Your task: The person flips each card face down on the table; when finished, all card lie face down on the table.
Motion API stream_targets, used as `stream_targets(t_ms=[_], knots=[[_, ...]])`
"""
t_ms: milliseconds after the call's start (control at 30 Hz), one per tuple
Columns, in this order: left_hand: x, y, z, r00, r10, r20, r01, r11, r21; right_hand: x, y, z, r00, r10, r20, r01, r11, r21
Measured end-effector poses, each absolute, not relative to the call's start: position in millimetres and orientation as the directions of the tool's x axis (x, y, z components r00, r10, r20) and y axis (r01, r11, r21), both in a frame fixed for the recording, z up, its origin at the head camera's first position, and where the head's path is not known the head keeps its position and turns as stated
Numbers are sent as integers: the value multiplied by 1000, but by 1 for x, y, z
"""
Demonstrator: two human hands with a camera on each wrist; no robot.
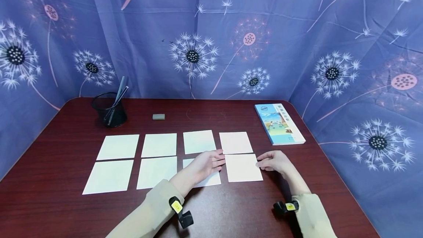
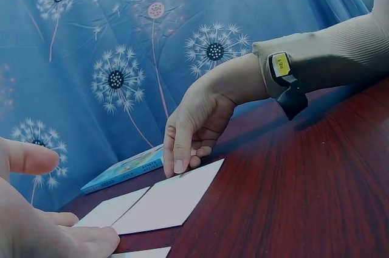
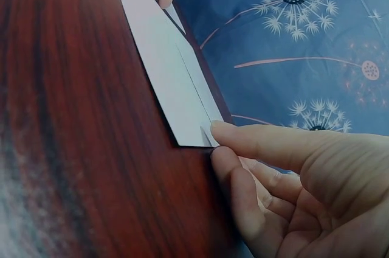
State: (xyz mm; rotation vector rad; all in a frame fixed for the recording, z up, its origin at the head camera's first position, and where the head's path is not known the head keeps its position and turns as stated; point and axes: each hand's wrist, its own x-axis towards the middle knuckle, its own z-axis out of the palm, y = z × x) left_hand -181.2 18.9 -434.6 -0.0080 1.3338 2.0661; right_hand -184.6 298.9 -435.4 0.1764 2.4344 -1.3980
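Note:
Square white paper cards lie in two rows on the dark red table. At the right end of the front row is one white card [image 1: 243, 168], between my two hands. My right hand [image 1: 275, 161] pinches its right edge, thumb [image 3: 240, 139] on top and the forefinger against the edge from below. Near the card's left edge, my left hand [image 1: 203, 167] has its fingers extended, and it partly covers the neighbouring front card [image 1: 209, 181]. Whether the left fingertips touch the card is unclear. Behind the pinched card sits another white card [image 1: 235, 142].
A black mesh pen holder [image 1: 115, 116] with several pens stands at the back left. An eraser-like small block [image 1: 158, 116] lies right of it. A book [image 1: 280, 124] with a picture cover lies at the back right. A blue dandelion curtain [image 1: 211, 28] hangs around the table.

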Motion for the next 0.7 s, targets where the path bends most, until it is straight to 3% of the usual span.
stream_targets(t_ms=[467,700], knots=[[-180,18,-434,-777,523,-350,-535,-255,806,-183,298,-431,-942,-39,-335,264,533,-804],[-183,3,-425,-765,584,-273,-469,-212,857,-181,289,-415,-956,-41,-289,232,495,-837]])
